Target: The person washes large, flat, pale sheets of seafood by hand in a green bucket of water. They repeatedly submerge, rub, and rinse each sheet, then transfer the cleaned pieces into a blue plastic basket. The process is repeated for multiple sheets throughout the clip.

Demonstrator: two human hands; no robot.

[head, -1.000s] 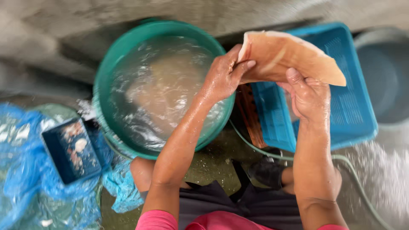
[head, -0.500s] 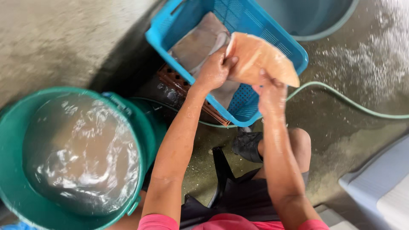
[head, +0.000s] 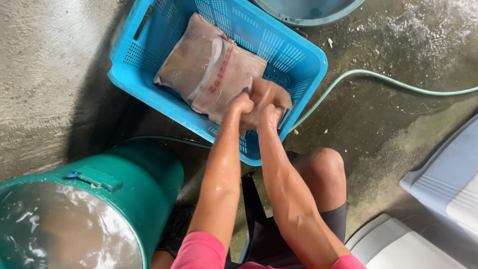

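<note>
Both my hands are down inside a blue perforated plastic basket (head: pixel 294 55) on the wet concrete floor. My left hand (head: pixel 242 105) and my right hand (head: pixel 269 117) are closed side by side on a wet tan plastic bag (head: pixel 269 94), pressing it into the basket's near right corner. Just to the left of it lie other flat brownish bags (head: pixel 206 69), overlapping on the basket's bottom. My forearms are wet.
A green tub (head: pixel 99 209) full of cloudy water stands at the lower left. A grey basin (head: pixel 308 10) sits beyond the basket. A pale green hose (head: pixel 398 82) curves across the floor to the right. White plastic pieces (head: pixel 448 179) lie at the right edge.
My hands have carried the tan bag from above the green tub over to the blue basket and lowered it in. The view has swung right, so the tub now sits at the lower left.
</note>
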